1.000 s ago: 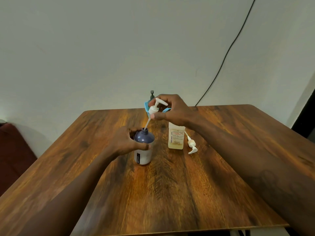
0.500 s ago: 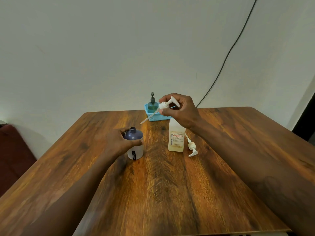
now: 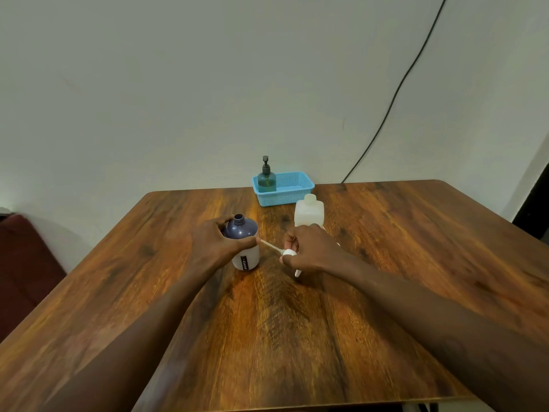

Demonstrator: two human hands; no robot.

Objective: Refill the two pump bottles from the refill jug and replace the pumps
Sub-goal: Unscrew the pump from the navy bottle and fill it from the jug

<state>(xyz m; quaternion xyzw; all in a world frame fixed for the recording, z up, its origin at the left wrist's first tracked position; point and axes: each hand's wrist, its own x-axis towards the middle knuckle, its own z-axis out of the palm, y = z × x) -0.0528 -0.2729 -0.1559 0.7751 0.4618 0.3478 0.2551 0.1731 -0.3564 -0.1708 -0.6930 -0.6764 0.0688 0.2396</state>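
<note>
On the wooden tabletop [image 3: 297,337], the left hand [image 3: 215,243] wraps around the shoulder of the purple-topped pump bottle [image 3: 242,243], which stands upright with its neck open. Just to its right, the right hand [image 3: 309,251] is closed on a white pump [image 3: 287,253], whose dip tube points left toward the bottle. Behind that hand stands the translucent refill jug [image 3: 309,212]. At the far edge, a green pump bottle [image 3: 266,178] sits in a blue basket [image 3: 292,193].
</note>
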